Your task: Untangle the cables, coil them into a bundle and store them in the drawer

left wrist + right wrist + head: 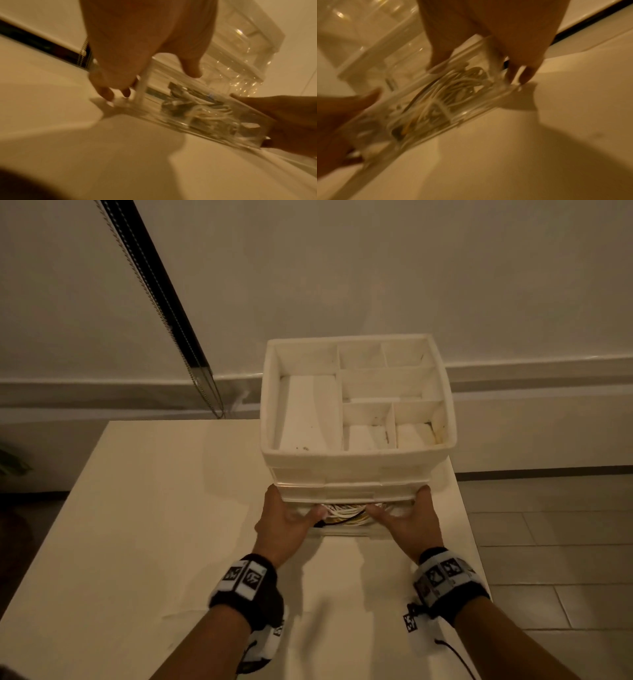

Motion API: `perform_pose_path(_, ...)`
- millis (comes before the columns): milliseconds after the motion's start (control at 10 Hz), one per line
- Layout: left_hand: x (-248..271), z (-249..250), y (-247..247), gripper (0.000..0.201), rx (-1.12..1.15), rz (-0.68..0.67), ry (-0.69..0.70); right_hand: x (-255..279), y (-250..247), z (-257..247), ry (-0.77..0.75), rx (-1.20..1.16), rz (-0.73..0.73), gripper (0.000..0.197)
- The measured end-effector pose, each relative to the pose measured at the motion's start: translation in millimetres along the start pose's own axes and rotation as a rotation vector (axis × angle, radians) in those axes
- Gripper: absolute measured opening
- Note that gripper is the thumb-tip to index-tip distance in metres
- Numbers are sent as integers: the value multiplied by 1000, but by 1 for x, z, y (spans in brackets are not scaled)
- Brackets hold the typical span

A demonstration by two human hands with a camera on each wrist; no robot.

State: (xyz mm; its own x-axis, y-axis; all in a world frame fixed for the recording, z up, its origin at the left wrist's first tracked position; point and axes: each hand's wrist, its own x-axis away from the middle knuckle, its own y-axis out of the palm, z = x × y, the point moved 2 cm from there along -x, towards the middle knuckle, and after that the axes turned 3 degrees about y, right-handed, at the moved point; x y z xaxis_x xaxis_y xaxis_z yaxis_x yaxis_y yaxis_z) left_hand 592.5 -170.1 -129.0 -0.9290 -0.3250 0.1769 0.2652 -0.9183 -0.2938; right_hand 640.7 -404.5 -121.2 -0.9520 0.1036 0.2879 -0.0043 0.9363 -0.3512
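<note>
A coiled bundle of white cables (342, 513) with some yellow and black lies inside the clear bottom drawer (346, 531), which stands partly pulled out of the white organizer (359, 465). My left hand (287, 518) grips the drawer's left end and my right hand (411, 518) grips its right end, thumbs over the front rim. In the left wrist view, the left hand (130, 70) sits at the drawer (171, 121) corner, with the cables (205, 111) and right hand (283, 121) beyond. The blurred right wrist view shows the right hand (496, 47), drawer (471, 108), cables (453, 92) and left hand (337, 121).
The organizer stands at the far right of a white table (154, 525); its top tray is split into several bare compartments. A wall and skirting lie behind it, a dark blind with a bead chain (164, 302) hangs at the left, and tiled floor (548, 542) runs along the right.
</note>
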Motion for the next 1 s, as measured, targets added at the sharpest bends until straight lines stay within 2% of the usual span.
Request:
perform_pose_path(100, 4, -3, -27, 98, 26, -324, 24, -3, -30, 1, 75, -32, -349, 98)
perform_pose_path(200, 3, 4, -40, 103, -100, -455, 90, -3, -49, -4, 42, 253, -522, 102)
perform_pose_path(300, 1, 4, -34, 81, -222, -242, 88, -7, -48, -6, -22, 398, -382, 94)
perform_pose_path(500, -3, 5, -21, 51, -252, -8, 43, -11, -38, 3, -69, 254, -135, 58)
perform_pose_path(600, -6, 5, -14, 42, -290, 55, 35, -15, -30, 7, -72, 213, -36, 48)
perform_pose_path(800, -5, 0, -11, 30, -311, 64, 24, -15, -26, 12, -42, 176, -34, 45)
perform_pose_path(900, 0, -4, -12, 31, -338, 26, 58, -6, -26, 15, -39, 201, -65, 60)
perform_pose_path(1000, 20, 1, -17, 76, -300, -57, -2, 30, -23, 28, -5, 208, -69, 81)
